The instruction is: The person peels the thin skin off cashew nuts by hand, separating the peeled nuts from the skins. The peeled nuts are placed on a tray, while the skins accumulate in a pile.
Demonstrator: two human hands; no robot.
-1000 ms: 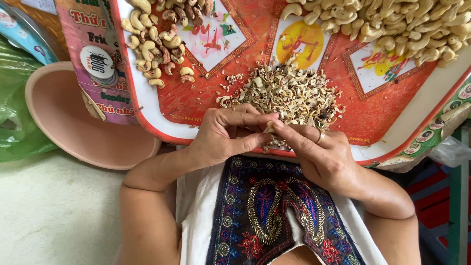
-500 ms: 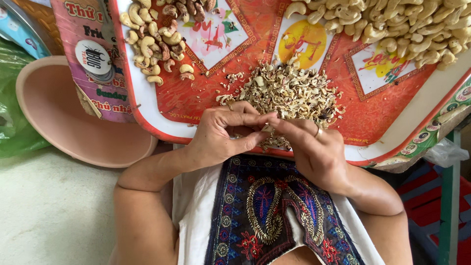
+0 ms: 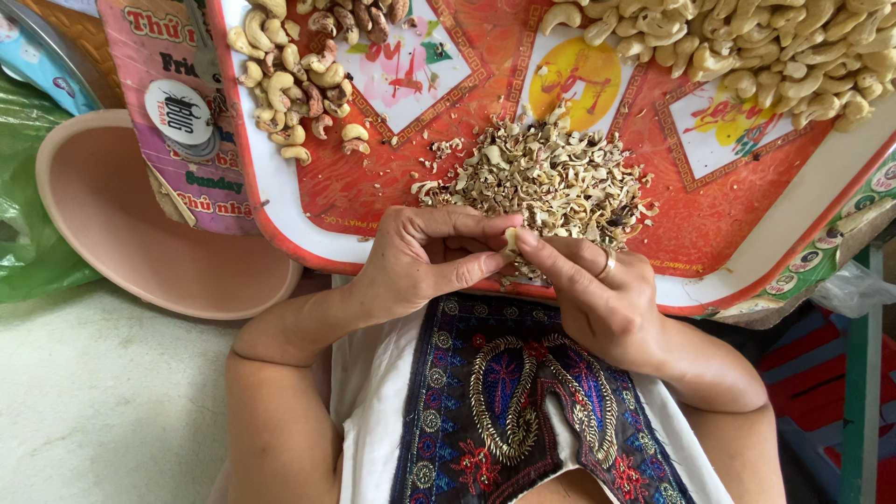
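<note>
- Left hand [image 3: 425,261]: over the near rim of the tray [image 3: 280,224], fingers curled in, thumb and forefinger pinched on a small pale cashew nut [image 3: 511,240].
- Right hand [image 3: 602,299]: meets the left from the other side; forefinger and thumb narrow, tips pressed to the same nut. A ring [image 3: 608,265] sits on one finger.
- The nut is held between both hands, just above the tray's near edge, at the foot of the heap of shell flakes.
- Heap of pale skins and flakes [image 3: 546,177]: middle of the tray, touching distance from the fingertips.
- Unpeeled nuts [image 3: 299,70], brownish and mixed, lie at the tray's far left corner.
- Peeled nuts [image 3: 747,47], pale cream, are piled along the far right side.
- Tray: red with printed picture panels and a white rim, resting across the lap above an embroidered dark cloth [image 3: 523,401].
- Pink plastic basin [image 3: 140,224]: left of the tray, partly under it, standing on the floor.
- Green plastic bag [image 3: 28,233]: at the far left, beside the basin.
</note>
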